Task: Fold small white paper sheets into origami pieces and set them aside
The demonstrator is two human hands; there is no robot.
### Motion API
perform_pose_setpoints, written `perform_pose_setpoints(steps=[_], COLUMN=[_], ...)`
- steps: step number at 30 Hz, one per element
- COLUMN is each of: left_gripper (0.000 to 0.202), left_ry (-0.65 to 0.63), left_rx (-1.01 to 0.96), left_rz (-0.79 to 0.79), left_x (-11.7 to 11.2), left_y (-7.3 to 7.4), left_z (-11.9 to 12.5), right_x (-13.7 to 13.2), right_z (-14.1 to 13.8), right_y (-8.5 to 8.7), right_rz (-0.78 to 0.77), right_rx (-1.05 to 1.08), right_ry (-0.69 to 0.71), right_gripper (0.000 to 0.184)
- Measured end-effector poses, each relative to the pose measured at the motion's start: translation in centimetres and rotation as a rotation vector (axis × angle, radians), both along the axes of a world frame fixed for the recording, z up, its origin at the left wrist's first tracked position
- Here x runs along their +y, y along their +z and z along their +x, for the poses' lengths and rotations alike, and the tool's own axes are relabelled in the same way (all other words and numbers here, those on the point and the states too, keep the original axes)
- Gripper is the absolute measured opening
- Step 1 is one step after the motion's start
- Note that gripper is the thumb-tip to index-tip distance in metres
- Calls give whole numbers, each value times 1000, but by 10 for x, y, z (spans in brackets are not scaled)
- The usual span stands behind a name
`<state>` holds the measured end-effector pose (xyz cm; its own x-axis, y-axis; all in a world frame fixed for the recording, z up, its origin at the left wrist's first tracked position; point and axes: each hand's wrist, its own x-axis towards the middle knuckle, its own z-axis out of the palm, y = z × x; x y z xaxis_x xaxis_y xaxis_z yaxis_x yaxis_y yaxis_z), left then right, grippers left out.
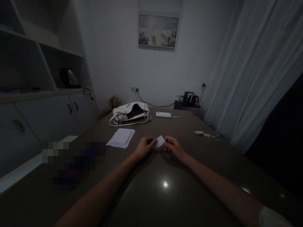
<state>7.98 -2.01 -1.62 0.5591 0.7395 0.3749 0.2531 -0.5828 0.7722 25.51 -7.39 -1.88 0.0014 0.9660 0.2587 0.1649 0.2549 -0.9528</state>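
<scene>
Between my two hands is a small folded piece of white paper [160, 141], held just above the dark table [151, 195] with one corner pointing up. My left hand [145, 147] pinches its left corner between thumb and fingers. On the opposite side, my right hand [174, 147] grips the right edge with bent fingers. A stack of white paper sheets [121, 137] lies to the left of my left hand. Off to the right on the table rests another small folded paper [198, 132].
A white handbag [130, 113] slumps open near the far edge, with a white power bank [163, 114] and its short cable beside it. Farther back stand a black kettle [192, 100] and a wall socket [135, 89]. A blurred-out patch covers the table's left side.
</scene>
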Motion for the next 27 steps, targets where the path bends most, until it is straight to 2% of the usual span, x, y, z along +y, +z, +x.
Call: perform_pose_setpoints(steps=[3,6,10,14,19,27], left_gripper=[38,35,31,28,27,30], left_ry=[-52,-119,-116,-98,-88,-87], left_rx=[117,188,205,237,238,226], left_rz=[105,199,245,291,275,288], left_x=[-4,-13,-21,-23,-24,-25], left_y=[2,5,7,7,9,11], left_z=[-1,1,3,3,3,3], right_x=[-2,-3,-7,-13,-17,-18], right_z=[-2,-4,-7,-10,-11,-13], right_y=[1,1,1,3,6,7], right_rz=[83,184,287,359,398,394], right_rx=[-65,-215,-429,-549,-648,-683], right_ry=[-40,-55,-98,-160,-209,-243], right_gripper=[20,14,10,5,4,3])
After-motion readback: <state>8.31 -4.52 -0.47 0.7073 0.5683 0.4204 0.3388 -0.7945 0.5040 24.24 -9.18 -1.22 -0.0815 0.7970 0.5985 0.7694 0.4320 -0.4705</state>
